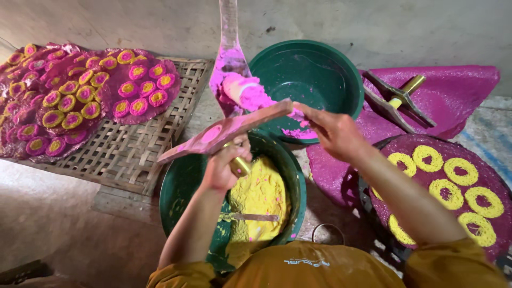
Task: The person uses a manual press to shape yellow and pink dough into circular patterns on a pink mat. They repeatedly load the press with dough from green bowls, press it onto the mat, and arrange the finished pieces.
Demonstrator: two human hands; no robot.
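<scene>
Orange sleeves fill the bottom edge, and two bare forearms reach forward from them over a green basin of yellow paste. A thin stick lies across that paste. Above the basin, the left hand is closed around the brass handle of a flat wooden press mould, smeared pink and tilted. The right hand pinches the mould's far end between its fingertips. Just behind the mould, a pink-coated spatula stands with a lump of pink paste on it. Behind the basin sits a second green basin. Right of the basin, a dark round tray carries yellow rings. Left of it, a woven bamboo mat holds pink-and-yellow rosettes.
</scene>
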